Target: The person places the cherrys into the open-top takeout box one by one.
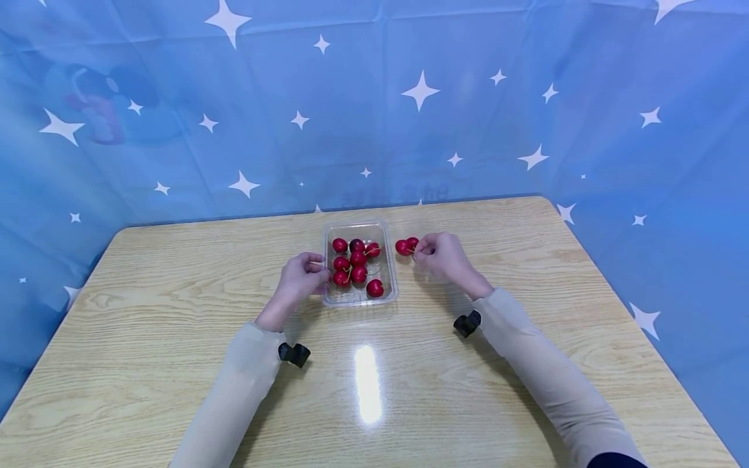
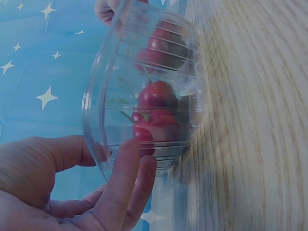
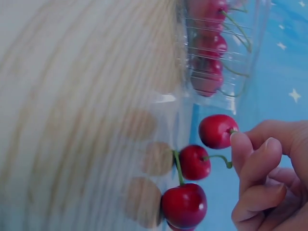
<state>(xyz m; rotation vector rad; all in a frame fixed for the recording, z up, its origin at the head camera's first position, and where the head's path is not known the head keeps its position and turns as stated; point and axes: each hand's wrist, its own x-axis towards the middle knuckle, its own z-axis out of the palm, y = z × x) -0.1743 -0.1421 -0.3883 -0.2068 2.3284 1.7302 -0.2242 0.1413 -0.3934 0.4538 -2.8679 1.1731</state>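
A clear plastic container stands on the table with several red cherries inside, one of them darker. My left hand is at its left side; in the left wrist view the thumb and fingers hold the rim and side wall. To the right of the container, my right hand pinches the short green stem of a cherry between thumb and index finger. Beside that fruit, another cherry and a larger cherry with green stems show in the right wrist view, with part of one more below.
The light wooden table reflects a bright strip of light in front of the container. A blue cloth with white stars hangs behind and around it. Black wrist devices sit on both sleeves.
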